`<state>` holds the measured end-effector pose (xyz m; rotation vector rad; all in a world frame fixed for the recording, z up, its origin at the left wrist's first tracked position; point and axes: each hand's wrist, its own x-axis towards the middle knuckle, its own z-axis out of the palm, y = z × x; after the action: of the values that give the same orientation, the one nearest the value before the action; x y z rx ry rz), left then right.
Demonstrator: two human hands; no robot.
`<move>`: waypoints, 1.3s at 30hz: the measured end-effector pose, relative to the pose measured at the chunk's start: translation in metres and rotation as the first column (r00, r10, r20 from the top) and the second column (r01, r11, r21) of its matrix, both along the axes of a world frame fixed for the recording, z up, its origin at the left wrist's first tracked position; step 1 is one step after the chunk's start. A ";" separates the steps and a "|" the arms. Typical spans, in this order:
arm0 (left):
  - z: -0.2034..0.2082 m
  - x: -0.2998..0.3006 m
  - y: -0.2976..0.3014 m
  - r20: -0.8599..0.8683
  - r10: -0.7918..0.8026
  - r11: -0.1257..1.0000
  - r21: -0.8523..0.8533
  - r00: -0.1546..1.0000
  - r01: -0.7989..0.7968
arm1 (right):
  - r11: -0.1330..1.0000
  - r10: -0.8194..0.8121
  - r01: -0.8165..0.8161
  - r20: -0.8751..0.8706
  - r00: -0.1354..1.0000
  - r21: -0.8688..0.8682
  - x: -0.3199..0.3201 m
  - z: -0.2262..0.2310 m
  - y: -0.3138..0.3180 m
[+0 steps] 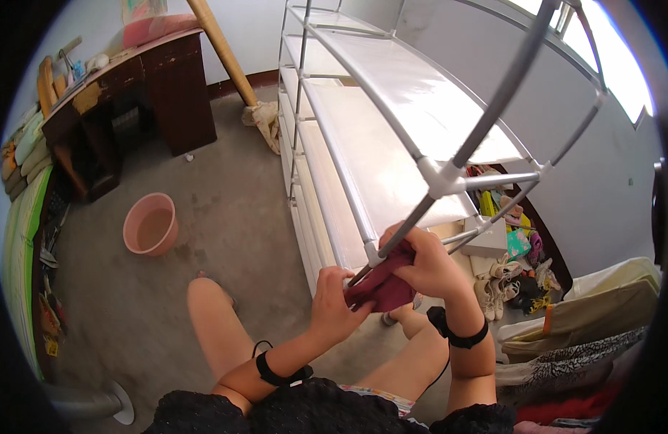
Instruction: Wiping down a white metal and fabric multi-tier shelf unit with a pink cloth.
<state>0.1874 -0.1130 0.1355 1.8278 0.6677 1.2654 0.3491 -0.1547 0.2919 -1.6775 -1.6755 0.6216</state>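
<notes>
The left hand [334, 307] is pinching a maroon cloth [384, 286] between thumb and bent fingers; the right hand [429, 264] is gripping it, thumb pressing, against a grey pole [496, 94]. The cloth is lying along the pole, which is slanting toward the upper right beside white shelves [377, 145].

Bright daylight from upper-right window [623, 65], glare on white shelves [435, 87], black fisheye corners.

My hands [332, 309] [431, 266], two; my black wristbands [270, 370] [438, 321], two; maroon cloth [392, 286], one; shelf rack [444, 178], one; pink basin [162, 247], one; pole [225, 55], one.
</notes>
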 end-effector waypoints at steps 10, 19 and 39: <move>0.009 -0.044 0.036 -0.039 -0.112 0.981 -0.160 0.993 0.105 | 0.817 -0.219 0.166 0.030 0.975 0.552 -0.014 -0.049 -0.032; 0.081 -0.022 0.065 0.051 -0.416 0.877 0.285 0.908 0.386 | 0.823 -0.264 0.144 0.145 0.953 0.550 -0.018 -0.054 -0.026; 0.039 -0.019 0.014 0.006 0.016 0.971 0.240 1.000 -0.016 | 0.745 -0.021 -0.044 0.090 0.996 0.666 0.015 -0.037 -0.001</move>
<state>0.1689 -0.0994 0.1740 2.0177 0.5466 1.4106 0.3646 -0.1561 0.2547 -1.1701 -1.6933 -0.0824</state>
